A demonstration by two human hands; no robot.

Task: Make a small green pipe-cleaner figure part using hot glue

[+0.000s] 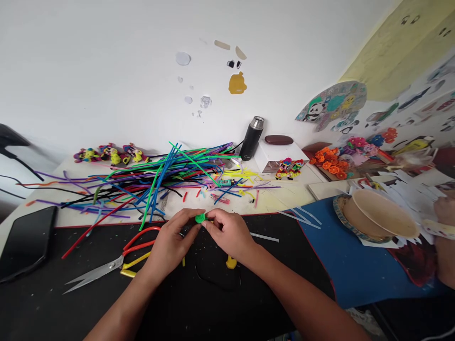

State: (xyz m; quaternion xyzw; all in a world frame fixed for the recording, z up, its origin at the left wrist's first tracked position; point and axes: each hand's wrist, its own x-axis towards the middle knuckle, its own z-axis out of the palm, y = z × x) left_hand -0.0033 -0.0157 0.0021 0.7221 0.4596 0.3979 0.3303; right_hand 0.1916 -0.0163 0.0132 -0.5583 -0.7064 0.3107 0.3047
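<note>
A small coil of green pipe cleaner (pixel 200 218) sits between the fingertips of both hands, above the black mat (pixel 277 284). My left hand (pixel 177 239) pinches its left side with thumb and forefinger. My right hand (pixel 231 234) grips its right side, the fingers curled. Left of my left hand lie red-handled scissors (pixel 110 267), blades apart. A yellow-handled tool (pixel 137 263) is partly covered by that hand. Under my right hand shows a yellow object (pixel 231 262) of a kind I cannot make out.
A heap of coloured pipe cleaners (pixel 170 173) spreads behind the mat. A phone (pixel 26 244) lies at left. A black thermos (pixel 252 138) stands by a white box (pixel 279 154). Small pipe-cleaner figures (pixel 289 169) sit nearby. At right are a bowl (pixel 380 215) and another person's arm (pixel 445 258).
</note>
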